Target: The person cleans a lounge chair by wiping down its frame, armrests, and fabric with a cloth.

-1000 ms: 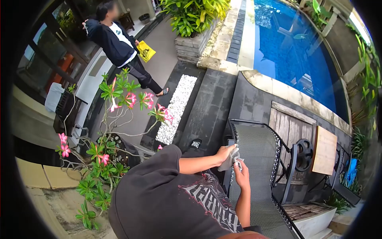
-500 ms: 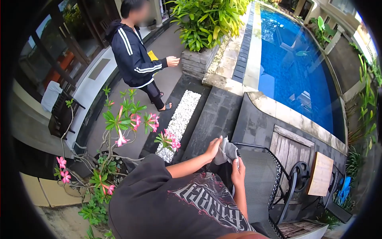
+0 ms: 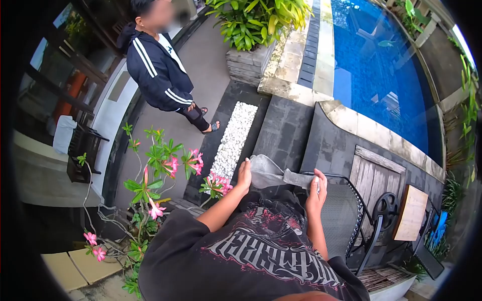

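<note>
A thin grey cloth point(image 3: 267, 171) is stretched out between my two hands, in front of my dark printed T-shirt point(image 3: 266, 226). My left hand point(image 3: 244, 176) grips its left end, where the fabric spreads wide. My right hand point(image 3: 316, 193) pinches the narrower right end, which looks folded or bunched. Some fingertips are hidden behind the cloth. Just right of my right hand is a dark mesh chair point(image 3: 339, 215).
Pink-flowered branches point(image 3: 160, 165) rise close to my left arm. Beyond stands a person in a dark striped jacket point(image 3: 158, 75). White pebbles point(image 3: 233, 135) fill a strip ahead; a pool point(image 3: 376, 90) lies at upper right. A wooden board point(image 3: 410, 213) rests beyond the chair.
My hands have moved apart, pulling the bunched cloth out wide. The other person has lowered an arm to their side, and the yellow item near them no longer shows.
</note>
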A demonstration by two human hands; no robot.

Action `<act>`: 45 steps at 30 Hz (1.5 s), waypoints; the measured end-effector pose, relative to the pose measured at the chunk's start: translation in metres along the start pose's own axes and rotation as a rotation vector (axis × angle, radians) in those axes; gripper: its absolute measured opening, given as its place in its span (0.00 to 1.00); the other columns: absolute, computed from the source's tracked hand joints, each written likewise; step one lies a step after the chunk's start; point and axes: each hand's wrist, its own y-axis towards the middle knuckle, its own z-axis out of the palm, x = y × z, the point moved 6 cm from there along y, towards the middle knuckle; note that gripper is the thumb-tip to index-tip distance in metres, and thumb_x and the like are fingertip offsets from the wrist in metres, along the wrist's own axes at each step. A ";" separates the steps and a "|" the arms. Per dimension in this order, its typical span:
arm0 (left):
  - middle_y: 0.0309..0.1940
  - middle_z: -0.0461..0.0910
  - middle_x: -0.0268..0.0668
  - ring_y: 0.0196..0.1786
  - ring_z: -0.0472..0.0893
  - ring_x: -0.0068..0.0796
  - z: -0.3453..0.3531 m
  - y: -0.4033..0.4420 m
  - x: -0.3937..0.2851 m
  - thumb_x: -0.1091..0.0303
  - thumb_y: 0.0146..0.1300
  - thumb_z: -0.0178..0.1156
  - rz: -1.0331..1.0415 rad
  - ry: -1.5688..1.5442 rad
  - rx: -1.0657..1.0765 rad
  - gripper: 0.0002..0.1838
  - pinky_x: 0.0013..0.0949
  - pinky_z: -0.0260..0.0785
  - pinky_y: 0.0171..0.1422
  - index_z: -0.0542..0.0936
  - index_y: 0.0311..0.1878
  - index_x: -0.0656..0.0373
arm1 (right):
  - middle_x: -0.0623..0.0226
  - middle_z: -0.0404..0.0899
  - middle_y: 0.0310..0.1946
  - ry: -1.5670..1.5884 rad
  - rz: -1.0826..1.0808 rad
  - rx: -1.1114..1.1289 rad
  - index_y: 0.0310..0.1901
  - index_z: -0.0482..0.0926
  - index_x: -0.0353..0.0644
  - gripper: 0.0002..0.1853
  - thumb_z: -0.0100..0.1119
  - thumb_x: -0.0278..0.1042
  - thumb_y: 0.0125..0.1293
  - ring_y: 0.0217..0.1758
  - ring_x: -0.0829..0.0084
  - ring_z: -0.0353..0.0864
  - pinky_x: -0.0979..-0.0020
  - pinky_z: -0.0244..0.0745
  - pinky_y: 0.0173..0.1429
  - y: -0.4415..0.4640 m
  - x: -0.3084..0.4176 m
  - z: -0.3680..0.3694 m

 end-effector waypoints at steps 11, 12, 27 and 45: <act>0.45 0.78 0.35 0.43 0.76 0.22 0.089 0.022 0.021 0.56 0.71 0.65 -0.190 0.193 0.013 0.24 0.28 0.70 0.45 0.70 0.61 0.59 | 0.69 0.82 0.35 0.031 0.203 0.240 0.44 0.86 0.34 0.21 0.48 0.42 0.81 0.39 0.79 0.74 0.73 0.68 0.47 0.119 -0.034 -0.006; 0.45 0.79 0.36 0.43 0.77 0.22 0.103 0.028 0.010 0.56 0.71 0.65 -0.120 0.232 -0.006 0.24 0.27 0.70 0.45 0.71 0.61 0.59 | 0.66 0.84 0.36 0.011 0.180 0.272 0.44 0.86 0.34 0.19 0.50 0.41 0.81 0.39 0.77 0.76 0.72 0.70 0.48 0.134 -0.036 -0.009; 0.59 0.81 0.37 0.59 0.82 0.34 0.284 0.122 -0.152 0.56 0.66 0.71 0.173 0.291 0.647 0.25 0.39 0.75 0.61 0.77 0.61 0.57 | 0.65 0.75 0.23 -0.140 0.080 0.342 0.31 0.81 0.33 0.19 0.55 0.39 0.78 0.27 0.76 0.72 0.68 0.67 0.35 0.313 -0.047 0.043; 0.37 0.80 0.29 0.45 0.76 0.17 0.399 0.212 -0.242 0.68 0.62 0.74 0.131 0.490 1.765 0.14 0.30 0.70 0.51 0.77 0.43 0.60 | 0.55 0.83 0.37 -0.222 0.142 -0.096 0.36 0.81 0.31 0.12 0.58 0.33 0.71 0.43 0.56 0.82 0.61 0.74 0.52 0.367 0.012 0.073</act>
